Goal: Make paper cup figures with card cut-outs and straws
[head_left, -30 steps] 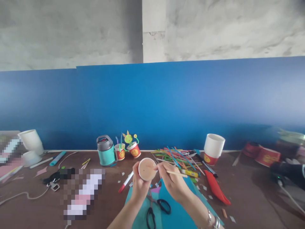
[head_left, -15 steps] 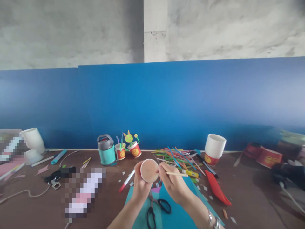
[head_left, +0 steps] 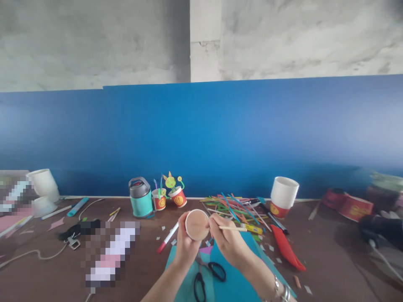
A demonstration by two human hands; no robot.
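Note:
My left hand (head_left: 183, 243) is wrapped round a paper cup (head_left: 197, 225), whose round, tan end with a white rim faces me. I cannot tell whether that end is the base or the opening. Pinched in my right hand (head_left: 231, 243) is a thin, pale wooden stick (head_left: 233, 229), sticking out to the right. The fingertips of that hand are at the cup's right edge and hide the stick's other end. Below both hands, black-handled scissors (head_left: 217, 271) lie on blue paper (head_left: 237, 283).
Behind my hands lie many coloured sticks (head_left: 220, 208) and a yellow tube (head_left: 253, 229). White stacked cups (head_left: 284, 192) and a red pouch (head_left: 286, 249) are to the right. A teal jar (head_left: 141, 204), a decorated cup (head_left: 178, 197) and a red-capped marker (head_left: 167, 238) are to the left.
Both hands keep their hold on the cup and the stick. The stick's outer end has shifted very slightly up and left.

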